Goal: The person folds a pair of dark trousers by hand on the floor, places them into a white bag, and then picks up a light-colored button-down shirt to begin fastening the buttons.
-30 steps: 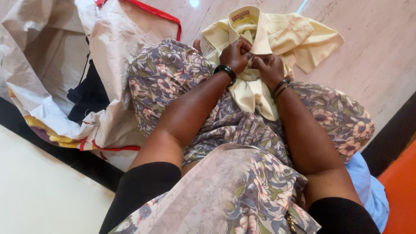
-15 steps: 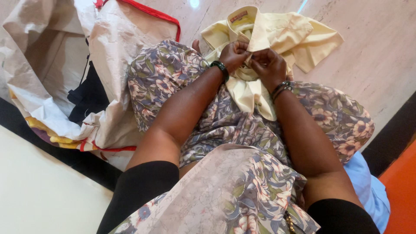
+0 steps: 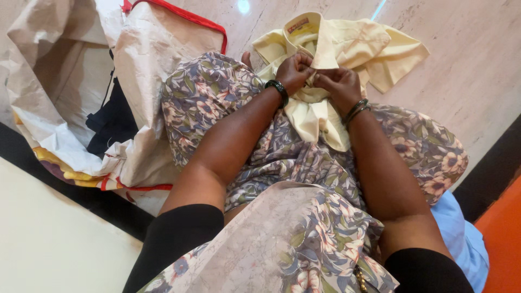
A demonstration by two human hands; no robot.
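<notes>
The person sits with a pale yellow shirt (image 3: 336, 49) spread over the knees and onto the marble floor (image 3: 467, 59) beyond, its collar turned up at the far end. Both hands meet at the shirt's front, just below the collar. The left hand (image 3: 294, 68) is closed, fingers curled tight and pinching a fold of the yellow cloth; a dark bangle sits on its wrist. The right hand (image 3: 341, 84) is closed too, knuckles bent, gripping the cloth right beside the left — the two hands touch or nearly touch. What lies between the fingertips is too small to make out. A pair of thin dark bangles rings the right wrist.

Under the forearms lies a floral skirt (image 3: 271, 157) in grey, blue and pink, covering the lap. To the person's left stands a large open bag (image 3: 141, 49) of crinkled beige material with red trim, dark clothing (image 3: 111, 122) showing inside it. At the person's right, a light blue garment (image 3: 461, 233) lies near an orange surface (image 3: 502, 244).
</notes>
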